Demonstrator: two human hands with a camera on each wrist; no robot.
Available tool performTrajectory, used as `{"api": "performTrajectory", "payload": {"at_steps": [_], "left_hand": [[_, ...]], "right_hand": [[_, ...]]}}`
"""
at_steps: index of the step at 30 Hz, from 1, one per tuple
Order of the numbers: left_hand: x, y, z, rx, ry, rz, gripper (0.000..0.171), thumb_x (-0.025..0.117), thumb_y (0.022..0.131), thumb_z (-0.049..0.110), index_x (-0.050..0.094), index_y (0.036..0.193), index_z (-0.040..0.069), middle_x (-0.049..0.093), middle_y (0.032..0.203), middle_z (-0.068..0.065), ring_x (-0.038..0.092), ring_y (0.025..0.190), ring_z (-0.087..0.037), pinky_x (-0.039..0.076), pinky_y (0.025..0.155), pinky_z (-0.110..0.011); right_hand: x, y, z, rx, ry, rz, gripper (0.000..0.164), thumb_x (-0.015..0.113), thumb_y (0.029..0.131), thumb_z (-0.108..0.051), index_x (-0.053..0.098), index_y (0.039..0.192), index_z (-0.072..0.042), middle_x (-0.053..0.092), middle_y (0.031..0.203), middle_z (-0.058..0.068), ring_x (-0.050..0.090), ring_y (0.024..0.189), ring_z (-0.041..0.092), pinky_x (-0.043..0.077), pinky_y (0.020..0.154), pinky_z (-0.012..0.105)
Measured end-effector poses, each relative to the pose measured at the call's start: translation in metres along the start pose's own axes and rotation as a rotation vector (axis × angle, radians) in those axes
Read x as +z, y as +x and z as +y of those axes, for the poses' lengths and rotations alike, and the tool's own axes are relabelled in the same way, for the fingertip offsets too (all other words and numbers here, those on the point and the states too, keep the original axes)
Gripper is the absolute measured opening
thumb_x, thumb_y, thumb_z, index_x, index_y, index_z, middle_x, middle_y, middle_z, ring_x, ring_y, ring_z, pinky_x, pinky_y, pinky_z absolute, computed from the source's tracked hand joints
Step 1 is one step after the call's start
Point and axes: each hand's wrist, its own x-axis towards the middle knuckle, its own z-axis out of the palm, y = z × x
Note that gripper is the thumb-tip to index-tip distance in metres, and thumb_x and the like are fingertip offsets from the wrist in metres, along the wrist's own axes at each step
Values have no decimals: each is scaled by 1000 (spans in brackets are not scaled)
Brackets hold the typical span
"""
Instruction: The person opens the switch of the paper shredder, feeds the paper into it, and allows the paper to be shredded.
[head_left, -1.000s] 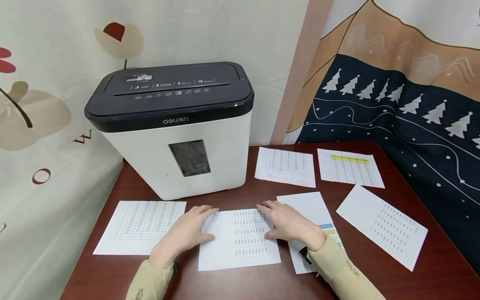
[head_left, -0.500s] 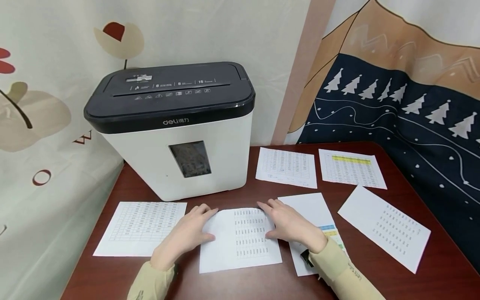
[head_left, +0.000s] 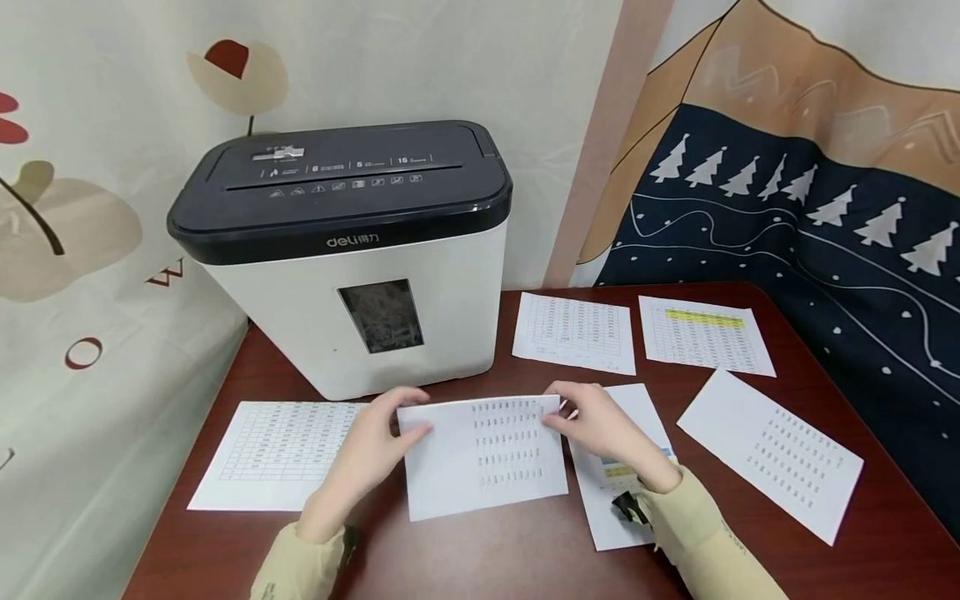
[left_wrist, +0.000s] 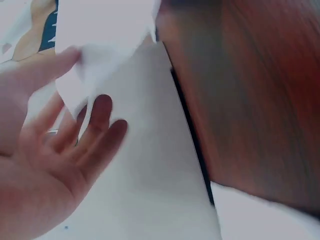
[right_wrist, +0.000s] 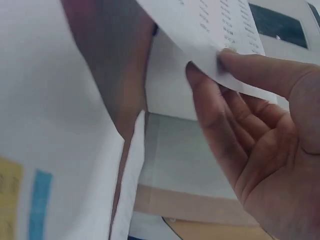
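A white sheet of paper [head_left: 442,467], printed with rows of small text on its right part, is raised at its far edge in the head view. My left hand [head_left: 367,446] pinches its upper left corner, thumb in front and fingers behind. At the opposite upper corner, my right hand [head_left: 603,421] pinches it the same way, as the right wrist view shows with the thumb on the printed face of the paper [right_wrist: 225,30]. Behind the sheet stands a white paper shredder [head_left: 457,308] with a dark top and a feed slot [head_left: 345,177].
A sheet with a table [head_left: 285,450] lies left on the brown desk [head_left: 480,558]. Partly under my right arm is another sheet [head_left: 611,517] with coloured bands. Farther right lie a printed sheet [head_left: 772,450], a yellow-marked sheet [head_left: 705,342] and a table sheet [head_left: 573,333].
Both hands were resting on the flat sheet; now they pinch its upper corners. The sheet's far edge has come up off the desk, and the right hand has moved slightly right and up.
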Motion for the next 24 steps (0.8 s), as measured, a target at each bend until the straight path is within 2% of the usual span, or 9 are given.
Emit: {"api": "performTrajectory", "payload": {"at_steps": [3, 5, 7, 9, 11, 14, 18, 24], "left_hand": [[-5, 2, 3, -101, -201, 20, 51, 82, 91, 13, 64, 138, 9, 75, 100, -10, 69, 86, -6, 58, 78, -22], [-7, 2, 4, -135, -260, 27, 44, 80, 92, 14, 66, 134, 7, 77, 98, -11, 69, 84, 1, 58, 78, -18], [-8, 2, 4, -148, -274, 29, 29, 79, 94, 15, 73, 121, 7, 79, 97, -11, 68, 81, 3, 58, 78, -17], [-7, 1, 4, -138, -270, 42, 14, 78, 95, 16, 77, 106, 7, 79, 93, -10, 67, 79, 3, 58, 77, -16], [-7, 0, 5, -124, -276, 65, 8, 78, 95, 17, 78, 97, 8, 78, 90, -9, 67, 76, 2, 59, 75, -16], [-7, -1, 6, -92, -292, 109, 7, 78, 95, 16, 78, 95, 9, 79, 89, -9, 68, 75, 1, 60, 73, -18], [-9, -2, 8, -79, -303, 153, 7, 80, 93, 15, 79, 96, 8, 78, 87, -10, 67, 74, 2, 61, 73, -18], [-13, -4, 9, -44, -307, 206, 7, 81, 92, 12, 79, 97, 9, 75, 84, -9, 66, 73, 2, 58, 69, -12]], "right_hand": [[-10, -1, 2, 5, 91, 35, 8, 74, 96, -8, 73, 102, -13, 79, 101, 5, 69, 82, 6, 54, 68, 20], [-15, -2, 2, 25, 136, 56, 9, 74, 96, -9, 74, 104, -13, 78, 100, 5, 66, 80, 5, 54, 68, 21], [-18, -3, 2, 34, 146, 79, 11, 74, 96, -10, 74, 107, -12, 77, 97, 5, 63, 78, 5, 56, 69, 22], [-20, -4, 1, 42, 127, 105, 6, 74, 96, -11, 73, 102, -11, 75, 92, 4, 61, 78, 6, 58, 70, 22], [-20, -3, 0, 49, 119, 128, 4, 74, 96, -11, 71, 95, -11, 74, 90, 3, 63, 81, 8, 61, 74, 24], [-18, -3, -2, 52, 122, 169, 14, 74, 96, -10, 65, 85, -11, 74, 90, 4, 70, 88, 16, 65, 78, 30], [-16, -2, -4, 33, 144, 212, 11, 73, 97, -9, 68, 88, -8, 77, 94, 8, 76, 94, 22, 67, 81, 36], [-13, -3, -9, 39, 135, 287, 8, 72, 97, -6, 70, 89, -6, 78, 91, 8, 70, 82, 9, 62, 79, 24]]}}
